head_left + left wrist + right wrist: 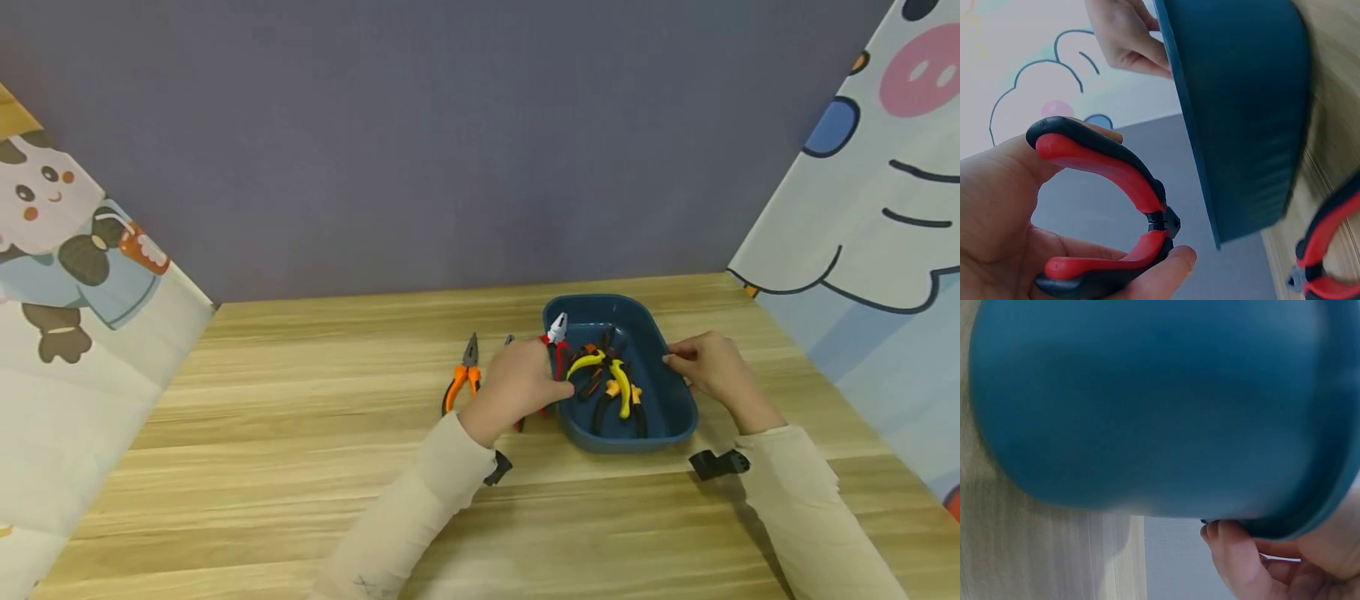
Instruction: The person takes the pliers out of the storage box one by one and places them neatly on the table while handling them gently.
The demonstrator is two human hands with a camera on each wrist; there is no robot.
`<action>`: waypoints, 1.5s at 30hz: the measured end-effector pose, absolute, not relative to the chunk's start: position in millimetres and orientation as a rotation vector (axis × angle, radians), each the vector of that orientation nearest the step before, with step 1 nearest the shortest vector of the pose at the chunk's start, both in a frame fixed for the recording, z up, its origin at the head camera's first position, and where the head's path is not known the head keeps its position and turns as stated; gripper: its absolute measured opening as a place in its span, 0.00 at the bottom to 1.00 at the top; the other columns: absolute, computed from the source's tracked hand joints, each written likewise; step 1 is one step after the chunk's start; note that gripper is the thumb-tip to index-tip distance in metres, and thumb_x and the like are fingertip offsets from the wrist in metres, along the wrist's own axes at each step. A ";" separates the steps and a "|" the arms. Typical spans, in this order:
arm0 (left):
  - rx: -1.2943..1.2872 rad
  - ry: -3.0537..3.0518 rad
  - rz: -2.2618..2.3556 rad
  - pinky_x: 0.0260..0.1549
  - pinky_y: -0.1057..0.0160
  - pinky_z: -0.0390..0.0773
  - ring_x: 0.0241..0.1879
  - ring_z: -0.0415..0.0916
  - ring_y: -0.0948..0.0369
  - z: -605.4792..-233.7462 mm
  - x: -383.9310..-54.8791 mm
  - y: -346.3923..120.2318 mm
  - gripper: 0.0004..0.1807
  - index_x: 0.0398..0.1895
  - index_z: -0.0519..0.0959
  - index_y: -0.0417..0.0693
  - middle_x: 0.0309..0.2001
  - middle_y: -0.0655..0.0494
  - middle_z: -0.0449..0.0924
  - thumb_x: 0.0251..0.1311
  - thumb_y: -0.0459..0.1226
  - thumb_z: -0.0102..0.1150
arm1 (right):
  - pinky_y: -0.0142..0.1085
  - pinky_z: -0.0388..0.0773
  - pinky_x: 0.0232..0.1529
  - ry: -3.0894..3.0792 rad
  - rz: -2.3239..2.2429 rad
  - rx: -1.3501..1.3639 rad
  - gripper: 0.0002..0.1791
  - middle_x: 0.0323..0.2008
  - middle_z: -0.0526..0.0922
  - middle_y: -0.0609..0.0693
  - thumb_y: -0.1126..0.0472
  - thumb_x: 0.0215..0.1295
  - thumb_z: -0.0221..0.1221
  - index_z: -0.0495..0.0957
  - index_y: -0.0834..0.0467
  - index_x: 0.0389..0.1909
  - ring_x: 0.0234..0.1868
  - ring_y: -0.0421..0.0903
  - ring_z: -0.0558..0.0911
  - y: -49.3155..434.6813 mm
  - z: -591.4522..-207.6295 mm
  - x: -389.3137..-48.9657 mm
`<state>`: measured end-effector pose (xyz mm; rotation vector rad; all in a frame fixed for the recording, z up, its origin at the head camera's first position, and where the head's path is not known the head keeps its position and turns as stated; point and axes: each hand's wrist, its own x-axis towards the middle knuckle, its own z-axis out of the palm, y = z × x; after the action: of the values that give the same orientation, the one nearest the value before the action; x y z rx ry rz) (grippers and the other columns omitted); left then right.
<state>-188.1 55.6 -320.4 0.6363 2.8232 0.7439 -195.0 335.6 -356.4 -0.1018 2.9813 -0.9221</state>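
My left hand (521, 383) holds pliers with red and black handles (1100, 167) at the left rim of a dark blue plastic bin (671, 408). Their silver jaws show above the rim in the head view; the handles stand spread apart in the left wrist view. On the bin's right side, my right hand (712, 371) pinches the rim between thumb and fingers. Inside the bin lie several pliers, some with yellow handles (622, 392), others with black and orange ones. Another red-and-black pair of pliers (1329, 250) lies on the table, mostly hidden under my left hand in the head view.
Orange-handled pliers (459, 383) lie on the wooden table (262, 433) left of my left hand. A grey panel (450, 150) rises behind the table. Cartoon-printed sheets (885, 233) stand along both sides.
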 end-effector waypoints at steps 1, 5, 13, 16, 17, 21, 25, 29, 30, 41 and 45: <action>0.625 2.820 0.753 0.08 0.71 0.49 0.07 0.49 0.66 -321.2 -188.8 52.9 0.30 0.04 0.59 0.51 0.06 0.63 0.50 0.51 0.48 0.68 | 0.38 0.79 0.20 2.981 -0.920 -0.096 0.18 0.39 0.80 0.71 0.65 0.65 0.57 0.75 0.77 0.48 0.17 0.46 0.81 335.4 -356.5 -195.0; 0.578 2.824 0.788 0.09 0.70 0.48 0.07 0.47 0.67 -324.6 -190.5 41.6 0.28 0.07 0.59 0.51 0.07 0.63 0.49 0.51 0.46 0.68 | 0.37 0.79 0.20 2.980 -0.910 -0.083 0.18 0.39 0.81 0.71 0.65 0.65 0.56 0.75 0.76 0.48 0.17 0.45 0.81 333.8 -357.6 -195.4; 0.573 2.917 0.767 0.10 0.69 0.55 0.10 0.54 0.67 -332.4 -197.2 19.4 0.19 0.15 0.66 0.48 0.11 0.62 0.58 0.49 0.43 0.67 | 0.36 0.78 0.20 2.978 -0.919 -0.082 0.18 0.39 0.81 0.71 0.65 0.65 0.57 0.75 0.76 0.48 0.17 0.45 0.81 332.3 -358.1 -195.1; 0.556 2.919 0.768 0.11 0.69 0.55 0.11 0.54 0.66 -332.5 -199.2 11.0 0.20 0.13 0.65 0.49 0.12 0.61 0.59 0.50 0.42 0.66 | 0.36 0.78 0.20 2.983 -0.920 -0.085 0.18 0.39 0.81 0.71 0.65 0.65 0.57 0.75 0.76 0.48 0.17 0.45 0.81 332.6 -358.2 -195.0; 0.540 2.923 0.766 0.11 0.69 0.55 0.11 0.54 0.66 -332.4 -199.4 8.4 0.20 0.14 0.64 0.49 0.12 0.61 0.58 0.50 0.42 0.66 | 0.36 0.78 0.20 2.986 -0.917 -0.088 0.18 0.39 0.81 0.70 0.65 0.64 0.57 0.75 0.76 0.48 0.17 0.45 0.81 332.7 -358.3 -195.0; 0.476 2.927 0.753 0.12 0.68 0.57 0.12 0.55 0.65 -332.3 -201.1 -1.4 0.21 0.12 0.64 0.49 0.13 0.60 0.58 0.50 0.43 0.66 | 0.36 0.78 0.20 2.986 -0.919 -0.092 0.18 0.38 0.81 0.70 0.65 0.64 0.57 0.75 0.76 0.48 0.17 0.45 0.80 332.5 -358.1 -194.6; 0.441 2.940 0.761 0.13 0.67 0.58 0.12 0.56 0.65 -332.8 -203.8 -10.1 0.21 0.12 0.65 0.48 0.13 0.60 0.59 0.49 0.43 0.67 | 0.35 0.78 0.19 2.990 -0.912 -0.098 0.18 0.38 0.81 0.70 0.65 0.64 0.57 0.75 0.76 0.48 0.16 0.44 0.80 332.4 -357.7 -194.2; 0.407 2.942 0.766 0.12 0.68 0.58 0.12 0.56 0.65 -334.2 -206.5 -17.6 0.22 0.12 0.64 0.49 0.13 0.60 0.59 0.49 0.43 0.67 | 0.34 0.77 0.19 2.993 -0.902 -0.102 0.18 0.38 0.81 0.70 0.65 0.64 0.57 0.75 0.76 0.48 0.16 0.44 0.80 332.1 -357.1 -193.8; 0.398 2.947 0.754 0.12 0.68 0.58 0.12 0.56 0.65 -334.4 -207.0 -19.3 0.22 0.12 0.63 0.49 0.13 0.60 0.59 0.49 0.43 0.67 | 0.34 0.77 0.19 2.991 -0.905 -0.103 0.18 0.38 0.81 0.70 0.65 0.64 0.57 0.75 0.76 0.48 0.16 0.44 0.80 332.1 -356.9 -193.6; 0.288 2.937 0.784 0.12 0.67 0.60 0.12 0.58 0.64 -339.8 -210.8 -38.4 0.22 0.13 0.65 0.47 0.15 0.59 0.61 0.48 0.45 0.69 | 0.35 0.78 0.20 2.991 -0.904 -0.092 0.18 0.38 0.81 0.70 0.65 0.64 0.57 0.75 0.76 0.48 0.16 0.44 0.80 332.6 -355.0 -192.6; 0.246 2.931 0.761 0.13 0.67 0.58 0.14 0.55 0.64 -340.7 -212.9 -44.8 0.25 0.11 0.63 0.48 0.16 0.58 0.57 0.49 0.46 0.69 | 0.35 0.78 0.20 2.991 -0.904 -0.083 0.18 0.39 0.81 0.70 0.65 0.64 0.57 0.75 0.76 0.48 0.16 0.44 0.80 333.3 -355.1 -193.1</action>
<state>-212.9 -44.8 -340.7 0.2456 2.9314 0.7606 -193.1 333.3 -355.1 -0.0833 2.9907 -0.9035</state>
